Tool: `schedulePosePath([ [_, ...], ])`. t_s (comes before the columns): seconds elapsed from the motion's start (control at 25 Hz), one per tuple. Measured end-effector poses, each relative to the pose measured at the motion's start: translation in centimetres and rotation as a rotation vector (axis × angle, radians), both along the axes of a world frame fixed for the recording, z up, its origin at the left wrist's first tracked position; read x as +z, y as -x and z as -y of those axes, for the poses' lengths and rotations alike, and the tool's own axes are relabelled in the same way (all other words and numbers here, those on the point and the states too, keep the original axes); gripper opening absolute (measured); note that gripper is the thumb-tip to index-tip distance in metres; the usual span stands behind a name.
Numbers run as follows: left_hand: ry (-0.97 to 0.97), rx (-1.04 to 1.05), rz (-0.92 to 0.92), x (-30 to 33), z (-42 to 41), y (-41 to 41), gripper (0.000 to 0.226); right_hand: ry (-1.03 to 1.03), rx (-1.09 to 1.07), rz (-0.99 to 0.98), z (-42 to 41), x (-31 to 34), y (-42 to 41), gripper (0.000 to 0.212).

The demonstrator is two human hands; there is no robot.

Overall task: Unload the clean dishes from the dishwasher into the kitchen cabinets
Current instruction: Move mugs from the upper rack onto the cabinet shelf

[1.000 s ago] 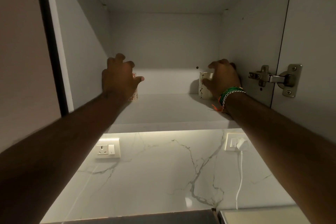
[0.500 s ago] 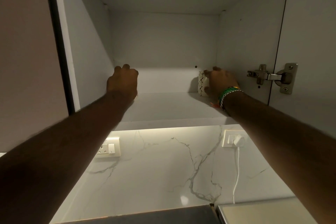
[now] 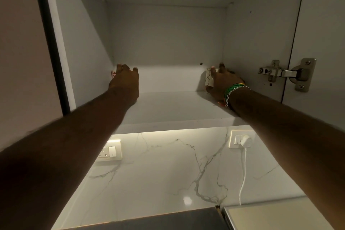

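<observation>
On the white cabinet shelf, the left hand at nine o'clock wraps a red-patterned white cup. The right hand at three o'clock clasps a dark-patterned white ceramic cup. Both cups look placed, unreleased; the dishwasher is unseen.

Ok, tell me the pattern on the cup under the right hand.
White ceramic cup with dark leaf-like motifs, seen in the head view.

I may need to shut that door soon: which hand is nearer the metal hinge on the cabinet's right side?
Right. The right hand is at the shelf's right end, just left of the hinge; the left hand is far across, by the left wall.
</observation>
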State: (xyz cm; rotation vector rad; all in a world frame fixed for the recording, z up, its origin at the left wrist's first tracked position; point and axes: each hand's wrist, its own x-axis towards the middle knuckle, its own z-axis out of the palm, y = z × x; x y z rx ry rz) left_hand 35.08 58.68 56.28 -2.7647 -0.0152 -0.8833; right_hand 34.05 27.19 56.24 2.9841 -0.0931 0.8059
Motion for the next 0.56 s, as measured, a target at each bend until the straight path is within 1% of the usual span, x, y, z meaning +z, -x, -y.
schedulePosePath([
  [0.08, 0.010, 0.005, -0.012, -0.1, -0.1, -0.3, 0.095, -0.011, -0.001, -0.013, -0.1, -0.1, -0.1, 0.083],
  [0.2, 0.133, -0.062, -0.016, -0.9, -0.3, -0.2, 0.098, -0.037, 0.009, -0.058, -0.1, -0.5, -0.1, 0.087],
  [0.32, 0.197, -0.096, 0.001, -0.9, 0.0, 1.7, 0.105, -0.142, 0.052, -0.080, -0.2, 0.0, 1.6, 0.095],
  [0.36, 0.232, -0.112, 0.007, -0.7, 0.2, 3.1, 0.105, -0.173, 0.073, -0.068, -0.3, 0.2, 2.9, 0.094],
  [0.44, 0.328, -0.181, -0.045, -0.2, 1.2, 6.5, 0.100, -0.197, 0.107, -0.077, -0.9, 0.5, 5.8, 0.081],
  [0.56, 0.544, -0.409, -0.147, -2.0, 3.7, 13.1, 0.081, -0.292, 0.178, -0.122, -1.3, -1.1, 11.5, 0.049],
])
